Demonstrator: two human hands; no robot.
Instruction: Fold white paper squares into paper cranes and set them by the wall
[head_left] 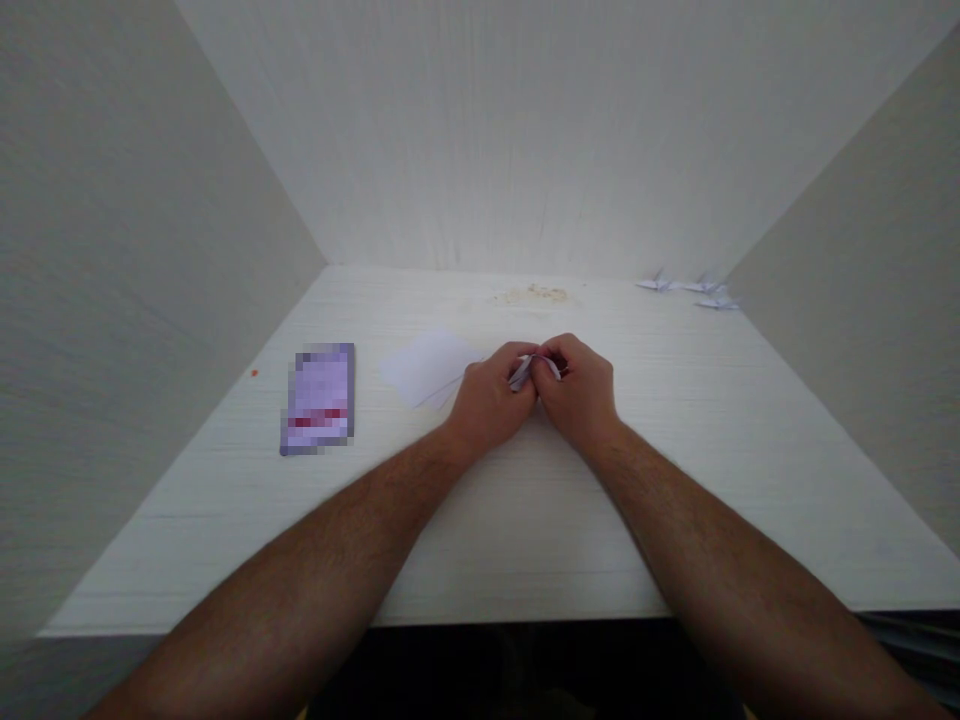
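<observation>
A small folded piece of white paper (521,373) is pinched between my two hands above the middle of the table. My left hand (496,395) has its fingers closed on the paper's left part. Against it, fingertips touching, my right hand (579,390) grips the right part. Much of the paper is hidden by the fingers, so its full shape cannot be made out. Several loose white sheets (429,368) lie overlapping just left of my left hand, partly behind it.
A blurred-out purple device or card (319,400) lies at the left, with a small orange bit (254,373) beyond it. Several folded paper figures (716,302) sit at the back right corner. A beige stain (546,293) marks the back. Walls (525,130) enclose the white table (517,560).
</observation>
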